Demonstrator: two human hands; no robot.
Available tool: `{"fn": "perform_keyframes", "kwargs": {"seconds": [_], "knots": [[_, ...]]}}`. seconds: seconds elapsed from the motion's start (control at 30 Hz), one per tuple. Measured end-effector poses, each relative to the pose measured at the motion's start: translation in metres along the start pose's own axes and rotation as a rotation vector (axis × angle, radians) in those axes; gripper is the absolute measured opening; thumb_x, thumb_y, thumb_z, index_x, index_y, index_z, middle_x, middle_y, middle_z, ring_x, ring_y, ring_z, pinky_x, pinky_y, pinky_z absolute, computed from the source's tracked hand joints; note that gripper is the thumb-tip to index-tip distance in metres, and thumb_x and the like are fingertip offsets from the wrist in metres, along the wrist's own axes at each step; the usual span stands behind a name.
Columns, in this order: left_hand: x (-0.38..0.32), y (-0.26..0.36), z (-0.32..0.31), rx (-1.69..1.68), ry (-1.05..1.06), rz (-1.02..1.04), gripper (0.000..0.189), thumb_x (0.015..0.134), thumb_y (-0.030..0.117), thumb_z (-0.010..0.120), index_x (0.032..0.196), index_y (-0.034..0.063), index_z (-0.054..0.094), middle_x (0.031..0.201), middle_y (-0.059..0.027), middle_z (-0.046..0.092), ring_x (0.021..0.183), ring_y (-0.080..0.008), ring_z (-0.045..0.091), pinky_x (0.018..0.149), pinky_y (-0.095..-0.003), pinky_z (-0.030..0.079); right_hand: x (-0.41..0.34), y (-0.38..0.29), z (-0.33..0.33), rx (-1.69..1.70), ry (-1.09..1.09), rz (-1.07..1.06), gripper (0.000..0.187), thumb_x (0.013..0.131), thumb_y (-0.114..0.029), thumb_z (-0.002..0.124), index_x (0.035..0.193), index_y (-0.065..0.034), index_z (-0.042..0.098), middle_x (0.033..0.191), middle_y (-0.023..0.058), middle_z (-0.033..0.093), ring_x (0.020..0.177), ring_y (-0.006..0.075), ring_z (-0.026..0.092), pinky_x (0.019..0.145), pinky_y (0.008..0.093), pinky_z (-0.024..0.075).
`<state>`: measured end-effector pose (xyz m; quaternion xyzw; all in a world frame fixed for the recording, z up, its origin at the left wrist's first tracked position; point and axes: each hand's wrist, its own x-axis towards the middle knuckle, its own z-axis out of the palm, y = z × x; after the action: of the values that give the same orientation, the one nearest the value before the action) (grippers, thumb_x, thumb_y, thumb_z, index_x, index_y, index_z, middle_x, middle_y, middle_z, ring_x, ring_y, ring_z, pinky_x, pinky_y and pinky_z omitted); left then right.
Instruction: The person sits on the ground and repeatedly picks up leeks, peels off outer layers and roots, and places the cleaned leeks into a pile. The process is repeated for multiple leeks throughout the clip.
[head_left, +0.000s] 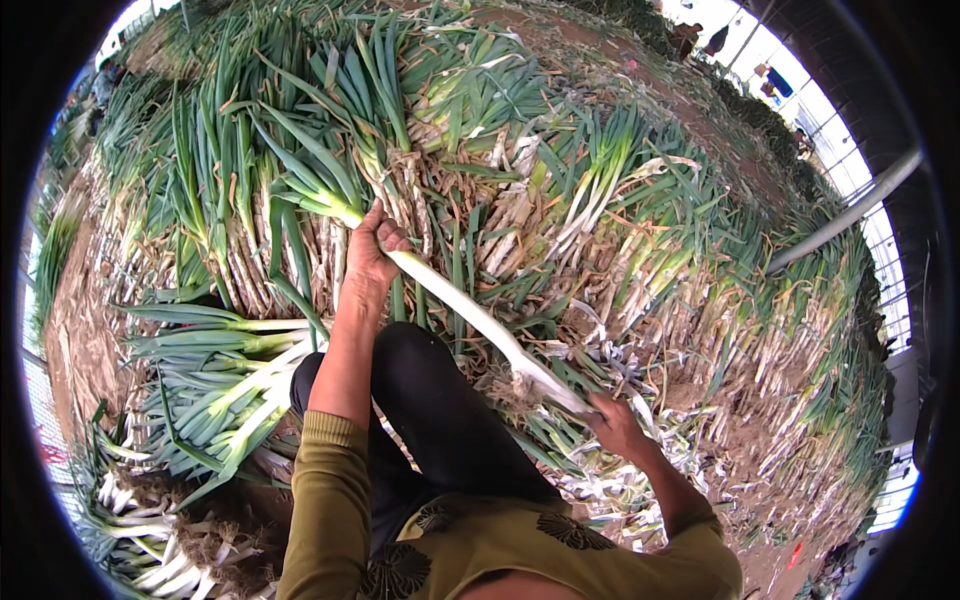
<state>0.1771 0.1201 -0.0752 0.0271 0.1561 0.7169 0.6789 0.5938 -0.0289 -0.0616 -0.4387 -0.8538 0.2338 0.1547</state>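
My left hand (375, 244) is closed around a long leek or large green onion (457, 300), just below where its green leaves branch. The white stalk runs down to the right, with a tuft of roots (523, 386) at its lower end. Past the roots, my right hand (616, 426) grips a pale strip, apparently an outer layer of the stalk, stretched away from it. Beside my left knee lies a pile of leeks with clean white stalks (255, 375), their leaves pointing left.
Upright rows of unpeeled leeks (240, 247) stand in front. Stripped skins and leaf scraps (607, 495) litter the soil at right. More rooted leeks (180, 555) lie at lower left. A metal pole (847, 217) slants in at right. People are far off at the upper right.
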Motion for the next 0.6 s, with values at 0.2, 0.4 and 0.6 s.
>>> {"fn": "perform_keyframes", "kwargs": {"seconds": [0.2,0.4,0.6], "knots": [[-0.015,-0.034,0.010,0.103,0.129,-0.023,0.023,0.087,0.025,0.056,0.069,0.0138,0.047,0.046,0.0056,0.036,0.038,-0.0106,0.030,0.040,-0.0247,0.030,-0.118,0.091,0.026,-0.274,0.005,0.337,0.009,0.076,-0.006,0.057,0.084,-0.0071,0.054,0.063,0.0191,0.056,0.060,0.0405,0.056,0.050,0.0464,0.0419],[0.002,0.025,0.000,-0.060,-0.146,0.080,0.029,0.090,0.021,0.050,0.064,0.0154,0.039,0.047,0.0060,0.026,0.037,-0.0085,0.026,0.038,-0.0234,0.028,-0.332,0.226,0.005,-0.655,-1.117,1.111,0.037,0.076,-0.024,0.059,0.111,-0.0127,0.059,0.114,0.0113,0.057,0.106,0.0280,0.054,0.084,0.0461,0.0445],[-0.025,0.026,0.000,-0.015,-0.088,0.172,0.029,0.090,0.020,0.049,0.063,0.0151,0.038,0.047,0.0053,0.027,0.038,-0.0096,0.026,0.039,-0.0238,0.029,-0.080,0.114,0.009,-0.027,-0.148,0.522,0.033,0.080,-0.026,0.062,0.104,-0.0041,0.058,0.101,0.0171,0.061,0.092,0.0331,0.060,0.079,0.0388,0.0473]]}}
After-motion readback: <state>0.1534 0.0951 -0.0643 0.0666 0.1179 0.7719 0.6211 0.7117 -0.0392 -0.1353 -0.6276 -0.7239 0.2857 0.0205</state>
